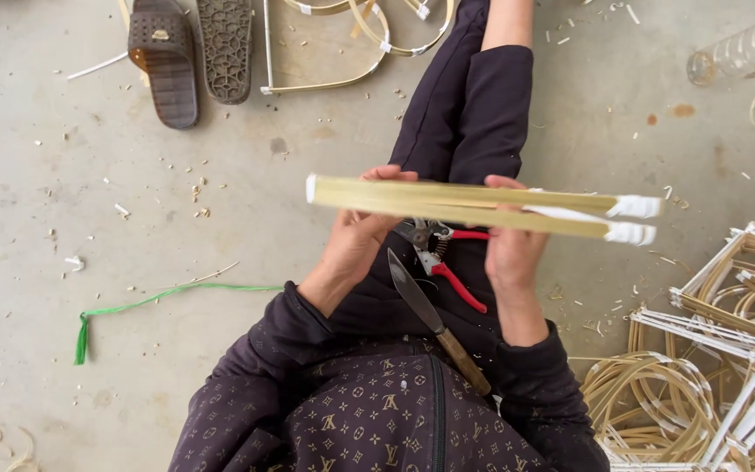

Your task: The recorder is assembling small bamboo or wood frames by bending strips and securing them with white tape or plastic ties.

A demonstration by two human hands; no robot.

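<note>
Both hands grip a bundle of flat bamboo strips [465, 206] held level above the lap. The left hand [356, 240] closes around its left portion; the right hand [510, 245] clasps right of centre. White tape binds the bundle's right ends. Red-handled pruning shears [443, 258] and a knife [434, 319] rest on the lap, apparently untouched. Finished bamboo frames [709, 367] lie at near right.

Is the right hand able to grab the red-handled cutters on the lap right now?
Probably not right away: the right hand is gripping the bamboo strips. The cutters lie uncovered just below it.
</note>
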